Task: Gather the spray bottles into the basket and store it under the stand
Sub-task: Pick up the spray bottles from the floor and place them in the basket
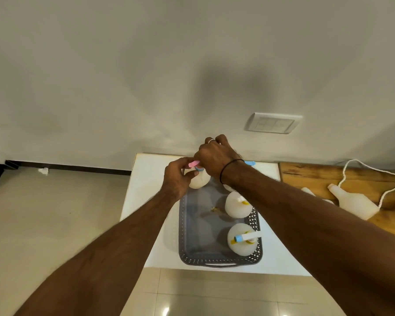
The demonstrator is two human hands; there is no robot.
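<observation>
Nearest to me, the grey basket (219, 262) is sitting on the white stand (283, 258), its handle edge facing me. Inside it, along the right wall, a white spray bottle with a blue nozzle (243, 239) is standing upright, and a second bottle (236, 205) is standing just behind it; a third looks tucked under my right forearm, mostly hidden. The left half of the basket floor is showing bare.

Further out, at the basket's far left corner, my left hand (180, 176) is pinching the pink-nozzled bottle (200, 179) by its spray head. My right hand (217, 158) is reaching across beside it with fingers curled; I cannot tell whether it is gripping anything, though a blue nozzle (250, 163) is peeking out past the wrist.

To do this well, I am thinking of lowering the pink bottle straight down into the open left side, keeping it upright and away from its neighbours so nothing topples.

Beyond, on the wooden surface (317, 176) to the right, an uncapped bottle (354, 201) is lying on its side near a white cord (360, 165).
</observation>
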